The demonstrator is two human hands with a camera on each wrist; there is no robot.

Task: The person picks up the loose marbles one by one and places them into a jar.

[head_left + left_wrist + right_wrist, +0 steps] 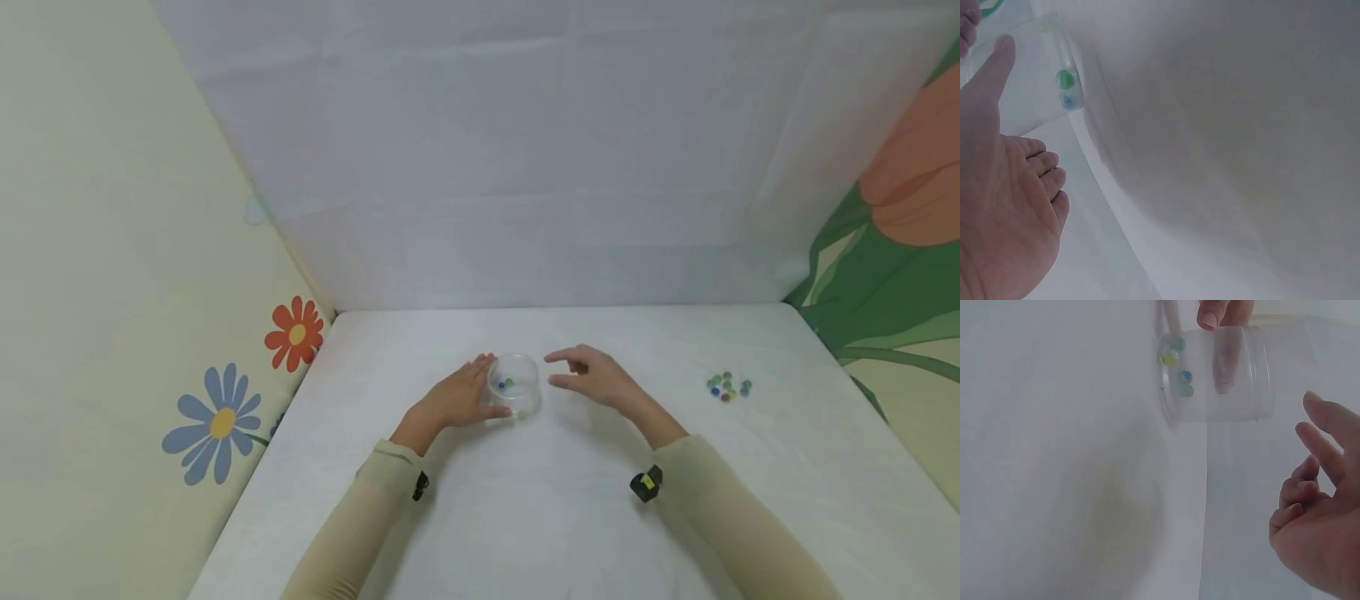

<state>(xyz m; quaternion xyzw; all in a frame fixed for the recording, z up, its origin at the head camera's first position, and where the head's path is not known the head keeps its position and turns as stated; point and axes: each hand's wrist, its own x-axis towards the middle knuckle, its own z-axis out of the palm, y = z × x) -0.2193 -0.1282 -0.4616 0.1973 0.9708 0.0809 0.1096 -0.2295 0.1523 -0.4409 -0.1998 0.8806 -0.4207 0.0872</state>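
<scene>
A clear, open-topped jar stands upright on the white table with several glass marbles at its bottom, among them a green one and a blue one. My left hand holds the jar from its left, the thumb across the near side and the fingers along the far left side. Right of the jar, apart from it, is my right hand, its thumb and index finger spread and pointing at the jar. The other fingers are bent in, and I see nothing between them.
A loose group of marbles in several colours lies on the table to the right, beyond the right hand. A white cloth wall rises at the table's back edge, with flower-patterned walls on both sides.
</scene>
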